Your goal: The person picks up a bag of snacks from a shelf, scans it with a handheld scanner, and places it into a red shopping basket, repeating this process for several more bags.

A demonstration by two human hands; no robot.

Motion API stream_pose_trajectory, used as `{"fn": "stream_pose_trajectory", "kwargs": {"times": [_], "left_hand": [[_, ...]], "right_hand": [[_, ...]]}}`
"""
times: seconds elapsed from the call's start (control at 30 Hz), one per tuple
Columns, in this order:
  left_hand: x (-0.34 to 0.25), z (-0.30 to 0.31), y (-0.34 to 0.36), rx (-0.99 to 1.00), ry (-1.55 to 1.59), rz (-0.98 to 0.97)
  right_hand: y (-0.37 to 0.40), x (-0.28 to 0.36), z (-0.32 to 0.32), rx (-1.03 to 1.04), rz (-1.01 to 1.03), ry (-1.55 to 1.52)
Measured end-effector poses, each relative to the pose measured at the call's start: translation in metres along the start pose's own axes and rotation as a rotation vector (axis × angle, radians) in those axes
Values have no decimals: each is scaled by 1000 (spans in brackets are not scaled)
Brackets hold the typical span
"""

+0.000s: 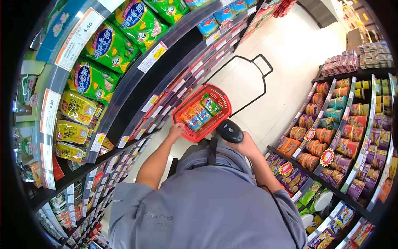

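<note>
A red shopping basket with a long black pull handle is in front of my body. Inside lie a green snack packet and some orange and blue packets. My left hand is at the basket's near left edge, its fingers curled on the rim. My right hand is wrapped around a black handheld barcode scanner, just right of the basket's near corner. The scanner's head points up and left, and its grip is largely covered by my hand.
To the left rise curved shelves with green snack bags, yellow packets and price tags. The right shelves hold cup noodles and stacked packs. Between them runs a pale tiled floor.
</note>
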State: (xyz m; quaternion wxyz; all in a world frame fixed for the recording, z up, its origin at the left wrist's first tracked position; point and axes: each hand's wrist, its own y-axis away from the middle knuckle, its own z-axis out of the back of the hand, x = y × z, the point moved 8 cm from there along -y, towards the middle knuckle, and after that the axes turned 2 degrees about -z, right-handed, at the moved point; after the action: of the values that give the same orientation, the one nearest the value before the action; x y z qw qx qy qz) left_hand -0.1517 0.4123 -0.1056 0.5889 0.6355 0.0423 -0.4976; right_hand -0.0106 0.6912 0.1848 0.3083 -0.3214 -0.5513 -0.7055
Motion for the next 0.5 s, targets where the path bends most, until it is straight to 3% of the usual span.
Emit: {"fn": "stream_pose_trajectory", "kwargs": {"times": [0.13, 0.3, 0.43, 0.5], "left_hand": [[-31, 20, -2, -1, 56, -91], [-59, 19, 19, -125, 195, 49], [-121, 0, 11, -216, 285, 49], [-185, -10, -8, -184, 367, -175]], "right_hand": [[-20, 17, 6, 35, 26, 27], [-67, 22, 21, 143, 160, 78], [-100, 40, 62, 168, 197, 164], [-118, 52, 87, 164, 241, 164]]}}
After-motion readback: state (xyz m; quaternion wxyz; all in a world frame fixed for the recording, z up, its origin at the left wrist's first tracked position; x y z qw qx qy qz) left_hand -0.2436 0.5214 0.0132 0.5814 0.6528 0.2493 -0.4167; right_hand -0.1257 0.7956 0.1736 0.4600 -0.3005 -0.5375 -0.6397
